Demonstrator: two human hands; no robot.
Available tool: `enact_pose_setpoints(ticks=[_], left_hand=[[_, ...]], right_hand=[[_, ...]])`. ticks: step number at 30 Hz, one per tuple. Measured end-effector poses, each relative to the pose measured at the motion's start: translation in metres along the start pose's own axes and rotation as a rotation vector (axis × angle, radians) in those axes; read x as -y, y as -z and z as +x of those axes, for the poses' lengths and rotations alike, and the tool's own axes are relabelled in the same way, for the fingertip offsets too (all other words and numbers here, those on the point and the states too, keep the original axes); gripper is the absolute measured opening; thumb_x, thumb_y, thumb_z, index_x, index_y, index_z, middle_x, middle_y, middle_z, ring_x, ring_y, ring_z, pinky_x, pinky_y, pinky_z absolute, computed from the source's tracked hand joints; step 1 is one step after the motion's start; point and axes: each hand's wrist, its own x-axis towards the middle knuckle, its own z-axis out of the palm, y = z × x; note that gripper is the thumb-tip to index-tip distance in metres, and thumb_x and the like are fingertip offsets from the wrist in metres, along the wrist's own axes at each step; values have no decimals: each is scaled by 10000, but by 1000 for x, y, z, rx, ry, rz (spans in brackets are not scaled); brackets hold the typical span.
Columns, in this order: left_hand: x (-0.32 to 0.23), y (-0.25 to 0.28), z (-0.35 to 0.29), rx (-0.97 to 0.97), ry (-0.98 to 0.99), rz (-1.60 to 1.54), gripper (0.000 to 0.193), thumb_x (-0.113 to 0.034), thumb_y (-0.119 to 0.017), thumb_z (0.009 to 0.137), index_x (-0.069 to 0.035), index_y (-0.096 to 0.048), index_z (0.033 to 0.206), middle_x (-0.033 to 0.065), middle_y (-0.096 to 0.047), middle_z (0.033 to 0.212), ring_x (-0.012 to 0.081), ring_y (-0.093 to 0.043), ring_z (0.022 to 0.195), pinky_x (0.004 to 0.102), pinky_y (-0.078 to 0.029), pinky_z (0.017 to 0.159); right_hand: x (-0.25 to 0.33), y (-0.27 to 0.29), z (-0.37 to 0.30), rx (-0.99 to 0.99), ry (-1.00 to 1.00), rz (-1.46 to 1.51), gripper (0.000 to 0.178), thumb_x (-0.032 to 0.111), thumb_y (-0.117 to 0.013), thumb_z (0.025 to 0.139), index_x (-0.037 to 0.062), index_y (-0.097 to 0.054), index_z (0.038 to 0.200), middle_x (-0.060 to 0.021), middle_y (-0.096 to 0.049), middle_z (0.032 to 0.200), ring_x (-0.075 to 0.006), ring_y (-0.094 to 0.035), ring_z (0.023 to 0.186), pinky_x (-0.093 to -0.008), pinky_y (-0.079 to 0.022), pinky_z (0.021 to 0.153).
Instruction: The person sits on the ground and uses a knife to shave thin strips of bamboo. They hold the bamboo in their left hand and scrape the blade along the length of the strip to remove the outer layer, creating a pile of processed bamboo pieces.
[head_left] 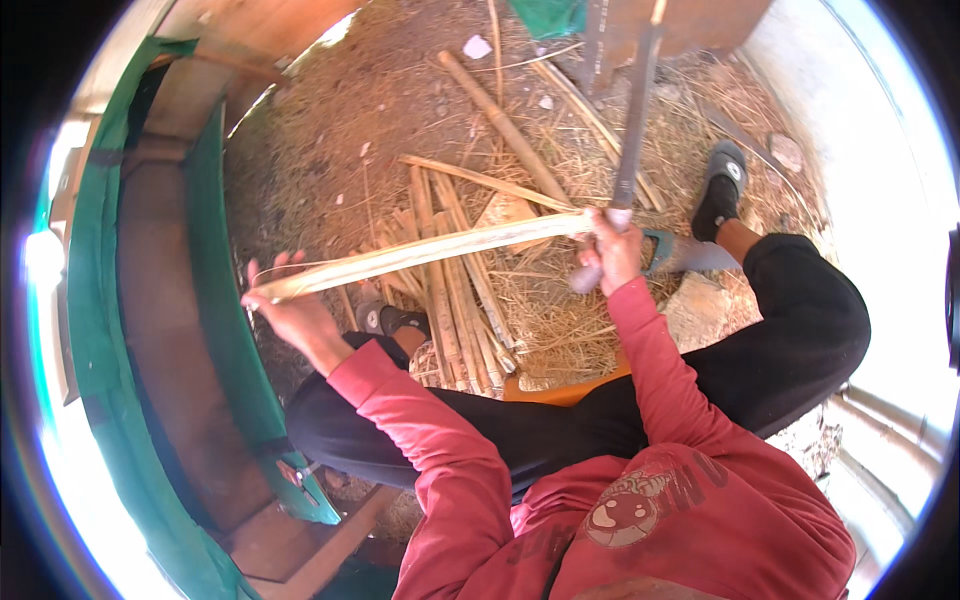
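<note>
A pale split bamboo strip (430,248) spans the space between my hands, nearly level, its left end a little lower. My left hand (300,318) holds its left end, with the palm beneath and several fingers loosely spread behind it. My right hand (615,252) is closed round the handle of a machete (636,120), whose long dark blade points away from me. The strip's right end meets the thumb side of that same hand, and the fingers partly hide the contact. Below lies a pile of split bamboo strips (455,290) between my feet.
A handsaw (690,255) with a teal handle lies beside my right foot, near a flat stone (700,308). Bamboo poles (505,125) and straw cover the ground ahead. Left stands a green-edged wooden frame (205,270); a white wall (850,130) rises on the right.
</note>
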Motion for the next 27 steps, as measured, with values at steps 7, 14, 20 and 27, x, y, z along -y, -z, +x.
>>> enact_pose_setpoints(ticks=[7,14,20,27], left_hand=[[7,-11,-12,138,29,68,621,-492,-483,1002,-29,-429,1413,87,-580,826,228,-583,813,406,-501,838],[58,-38,44,50,119,412,584,-543,-406,1023,-23,-563,1238,6,-409,619,94,-411,545,265,-388,489],[216,14,80,145,357,1484,801,-586,-504,958,-41,-286,1504,238,-558,1167,302,-630,962,426,-523,806],[344,-67,-95,1008,-233,1583,719,-207,-651,871,-147,-338,1515,243,-315,1531,412,-300,1416,493,-247,1170]], right_hand=[[3,13,8,-71,-4,-45,268,209,-730,897,-22,-601,943,-137,-698,777,-90,-459,403,-266,-365,375],[13,24,23,-329,72,-317,303,228,-700,914,-63,-627,959,-193,-733,878,-94,-441,364,-253,-346,356],[16,20,18,-329,16,-275,242,191,-695,915,-46,-652,946,-161,-734,865,-87,-447,389,-259,-350,374],[8,19,22,-318,18,-291,249,203,-704,908,-40,-654,934,-145,-730,828,-90,-454,381,-255,-340,365]])
